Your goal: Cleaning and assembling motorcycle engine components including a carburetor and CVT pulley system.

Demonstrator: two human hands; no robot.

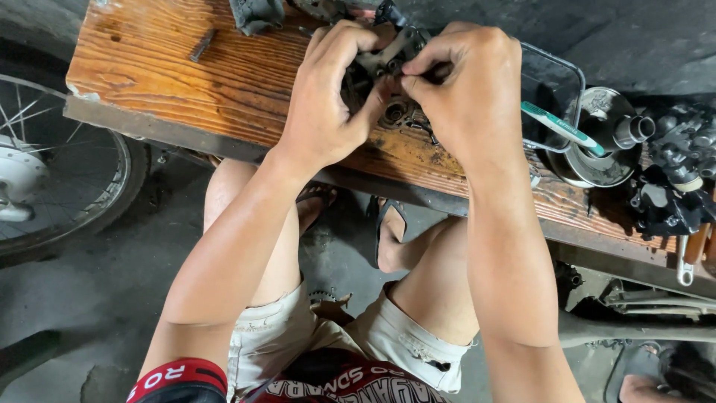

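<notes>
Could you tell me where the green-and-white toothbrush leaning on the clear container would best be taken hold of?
Probably by the bare handle end of the toothbrush, approached from the right, above the round metal part. It lies slanted across the clear container rim, its upper left end over the container and its lower right end free. Both the left hand and right hand are on the dark metal assembly.

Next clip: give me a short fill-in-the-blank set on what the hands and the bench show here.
1. Both hands, left hand and right hand, grip a small dark metal part over a ____ bench.
2. A toothbrush with a green and white handle leans on the rim of a clear ____.
3. At the left edge stands a spoked ____.

Missing words: wooden; container; wheel
</notes>
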